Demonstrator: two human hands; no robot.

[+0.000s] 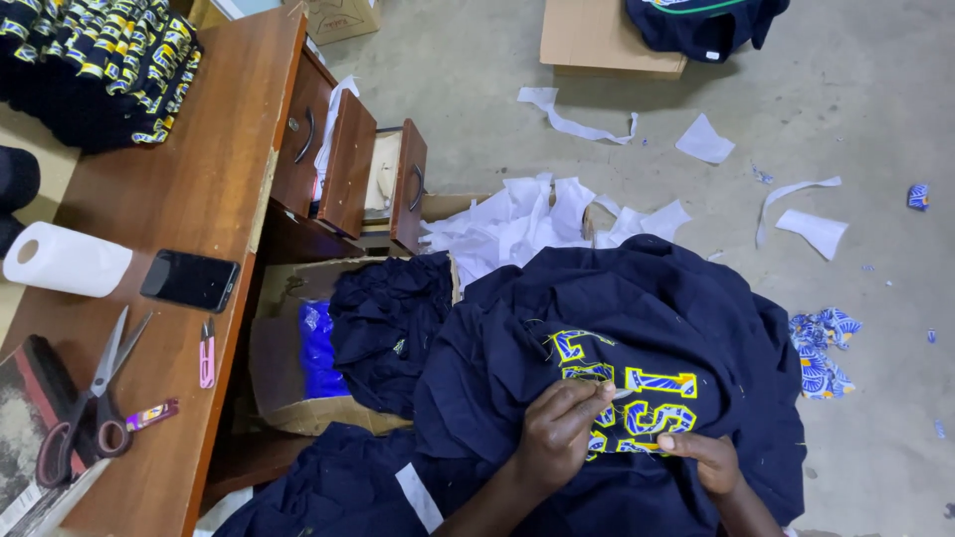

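Navy-blue fabric garment with yellow-and-blue stitched block letters [637, 328] lies bunched over the person's lap, lettering turned up toward the camera so the stitching can be seen and reached.

Left hand [559, 430] sits on the lettered patch, fingertips pinched together on something small and pale at the edge of a letter; whether it is a thread end or a tiny tool, cannot tell. Pinched close, not flat.

Right hand [704, 459] rests just right of the letters, fingers curled down on the cloth, pressing it; likely keeps the patch taut and still for the other hand.

Left of the garment: open brown cardboard box [298, 358] holding more dark navy cloth and a bright blue plastic bag [316, 350], close enough to reach without rising.

Further left of the garment, brown wooden counter [199, 189] with two drawers pulled open. On it: large scissors with dark red handles [85, 403], small pink thread snips [207, 353], black phone lying flat [190, 279], white paper roll on its side [66, 260], and a stack of folded navy pieces with yellow-blue print [99, 65] at the far end. Tools lie well apart from both hands, unused.

Beyond the garment, white paper scraps [537, 214] litter the grey concrete floor [856, 99]; blue-patterned fabric offcuts [821, 348] lie to the garment's right.
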